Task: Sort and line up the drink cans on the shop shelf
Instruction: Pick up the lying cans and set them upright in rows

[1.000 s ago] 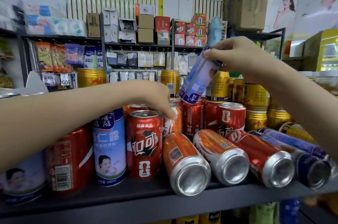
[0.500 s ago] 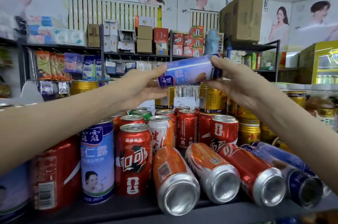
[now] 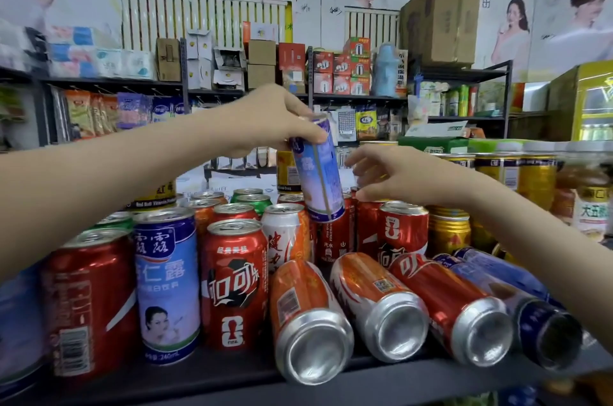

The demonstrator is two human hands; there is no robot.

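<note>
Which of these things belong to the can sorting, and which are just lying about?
In the job: slim blue can in the left hand; right hand; upright red cola can; orange can lying on its side; gold cans.
Just about: big brown cardboard box; small red boxes; blue flask.

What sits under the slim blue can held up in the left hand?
The left hand holds the slim blue can tilted over an upright red can. The blue can's base hides that red can's top, so contact cannot be told.
</note>
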